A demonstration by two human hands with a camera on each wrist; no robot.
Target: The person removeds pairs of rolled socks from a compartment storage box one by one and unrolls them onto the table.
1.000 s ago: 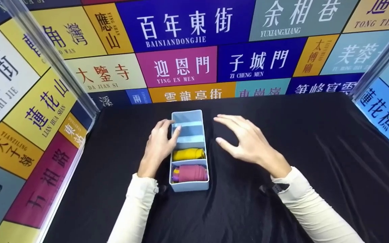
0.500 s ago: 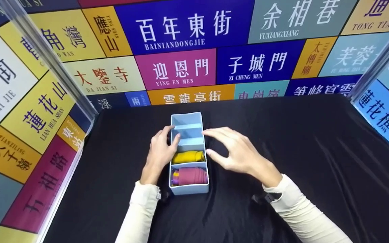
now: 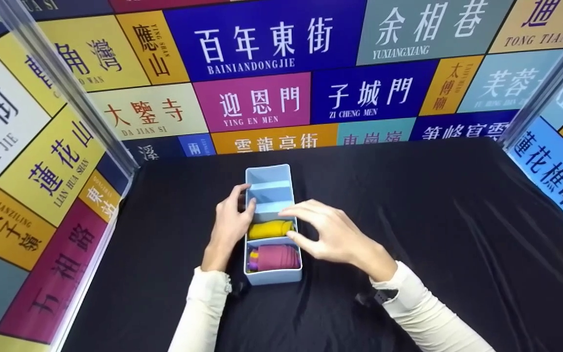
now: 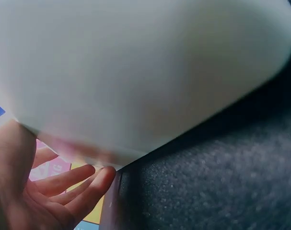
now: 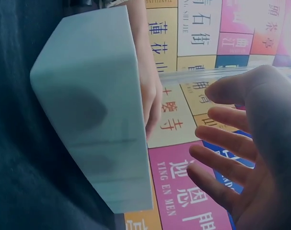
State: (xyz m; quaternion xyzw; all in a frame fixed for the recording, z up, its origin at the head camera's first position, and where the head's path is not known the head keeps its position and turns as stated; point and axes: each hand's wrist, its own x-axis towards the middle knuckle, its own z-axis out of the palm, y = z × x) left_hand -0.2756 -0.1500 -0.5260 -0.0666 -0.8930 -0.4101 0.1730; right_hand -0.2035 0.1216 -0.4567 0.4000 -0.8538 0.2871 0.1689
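A light-blue divided storage box point(image 3: 272, 277) stands lengthwise on the black cloth. A rolled yellow cloth point(image 3: 270, 229) lies in its third compartment from the back, and a rolled dusty-pink cloth point(image 3: 276, 257) with yellow and purple showing at its end fills the nearest one. My left hand point(image 3: 230, 220) holds the box's left wall, thumb at the rim; its fingers point(image 4: 83, 189) show below the pale wall in the left wrist view. My right hand point(image 3: 333, 232) hovers over the box's right rim, fingers apart and relaxed, fingertips above the yellow roll. Nothing is between them in the right wrist view.
Black cloth point(image 3: 408, 205) covers the table under the box. Behind it rises a wall of coloured sign panels point(image 3: 262, 44), with clear upright edges point(image 3: 100, 122) at the left and right corners. Dark wrist devices point(image 3: 374, 297) sit at the cuffs.
My right hand has moved left and nearer, from beside the box to over its right rim at the yellow roll. The left hand stays at the left wall; both rolls lie as before.
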